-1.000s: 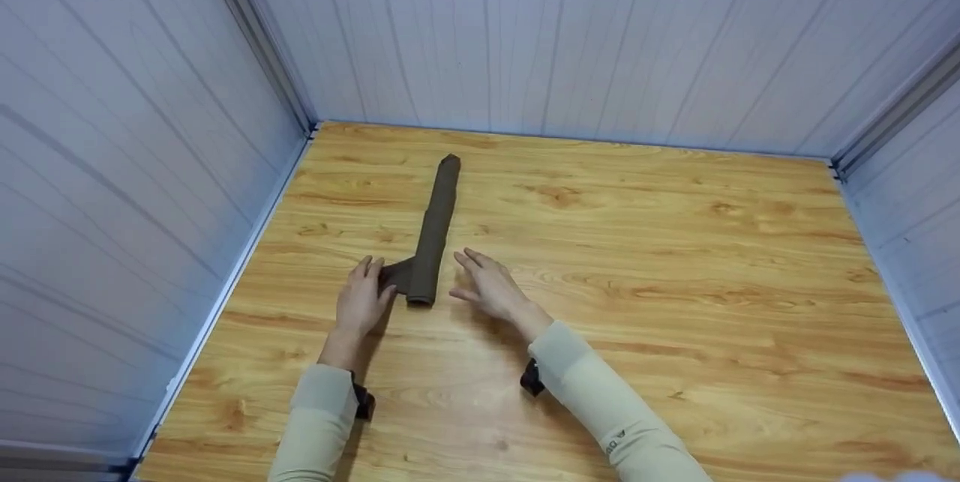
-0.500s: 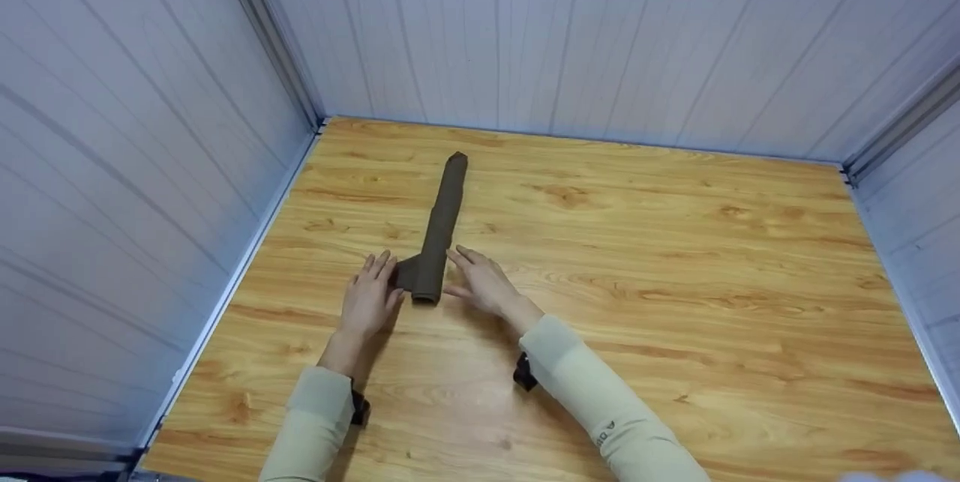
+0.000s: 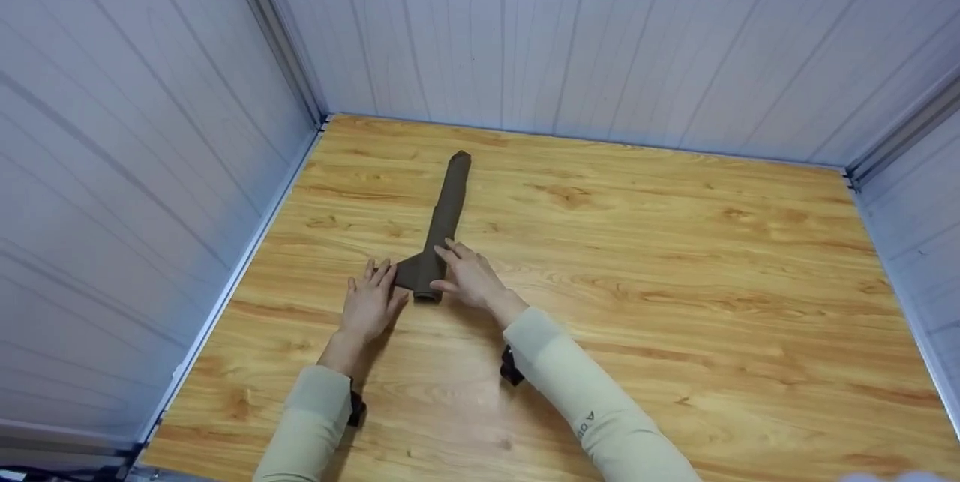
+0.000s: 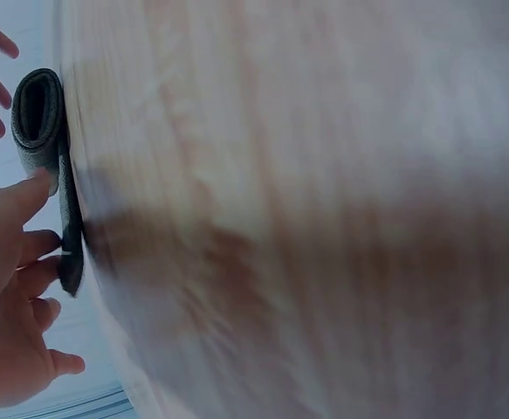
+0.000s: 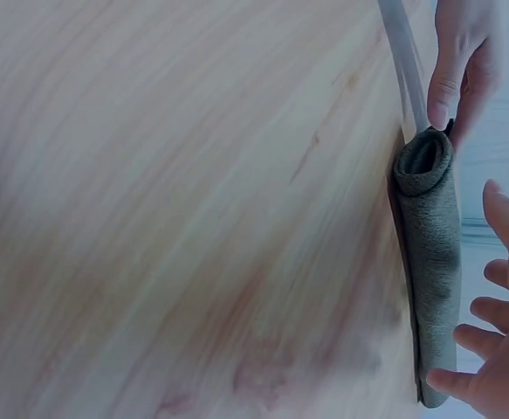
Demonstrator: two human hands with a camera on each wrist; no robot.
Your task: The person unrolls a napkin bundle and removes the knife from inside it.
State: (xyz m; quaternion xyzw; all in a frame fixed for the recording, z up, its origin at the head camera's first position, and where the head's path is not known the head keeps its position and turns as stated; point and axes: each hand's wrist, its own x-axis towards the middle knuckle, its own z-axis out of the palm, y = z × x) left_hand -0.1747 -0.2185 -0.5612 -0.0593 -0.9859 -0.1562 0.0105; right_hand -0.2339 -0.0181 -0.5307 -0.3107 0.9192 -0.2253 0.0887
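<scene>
A dark brown towel [image 3: 448, 216], rolled into a long tube, lies on the wooden board, pointing away from me. Its loose flap [image 3: 407, 272] sticks out to the left near the close end. My left hand [image 3: 366, 306] rests fingertips on that flap, thumb towards the roll. From the right, my right hand [image 3: 472, 277] reaches to the roll, its extended fingertips overlapping the near part. The right wrist view shows the coiled end of the towel [image 5: 436, 253] and my right hand [image 5: 503, 349] with spread fingers alongside. In the left wrist view, fingers [image 4: 40, 275] touch the flap's edge.
The wood-grain board [image 3: 637, 302] extends far to the right of the towel. Pale panel walls stand at the back [image 3: 585, 40], on the left [image 3: 142, 167] and on the right [image 3: 915, 190]. Small dark cameras sit at both wrists.
My right hand has moved left, from beside the roll until its fingertips overlap it. My left hand stays at the flap, its fingers shifting slightly. The head view has shifted a little.
</scene>
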